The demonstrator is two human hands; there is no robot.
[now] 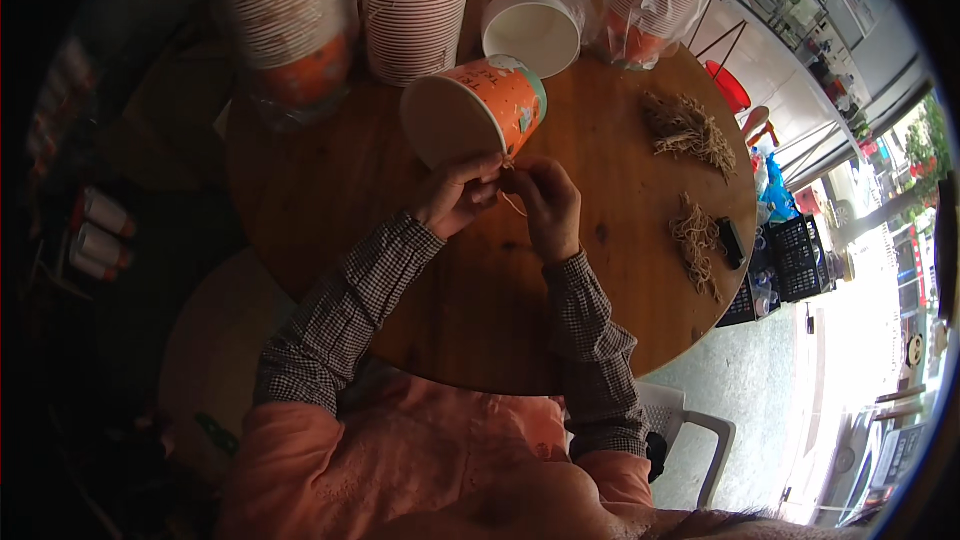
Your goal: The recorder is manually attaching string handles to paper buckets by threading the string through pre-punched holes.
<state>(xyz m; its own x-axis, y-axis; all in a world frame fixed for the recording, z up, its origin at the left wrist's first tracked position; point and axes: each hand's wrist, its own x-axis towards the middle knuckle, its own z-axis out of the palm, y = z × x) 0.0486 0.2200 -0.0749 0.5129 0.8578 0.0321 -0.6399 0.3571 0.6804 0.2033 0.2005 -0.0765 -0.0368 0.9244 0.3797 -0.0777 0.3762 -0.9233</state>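
Note:
An orange paper tub [515, 100] with a teal band lies tilted on its side on the round wooden table [440, 330], its wide pale end toward the left. At the near edge of its rim, my left hand [455, 195] is closed in a pinch on a thin tan string. Right beside it, my right hand [548, 202] pinches the same string between thumb and finger. A short loop of the string [514, 204] hangs between the hands. The fingertips partly hide where the string meets the tub.
Tall stacks of paper tubs stand at the back: one wrapped stack [290, 30], one middle stack [415, 10], another wrapped stack [665, 0]. A white tub [532, 35] in plastic lies between. Two string bundles [690, 135] [697, 245] and a small black object [731, 243] lie right.

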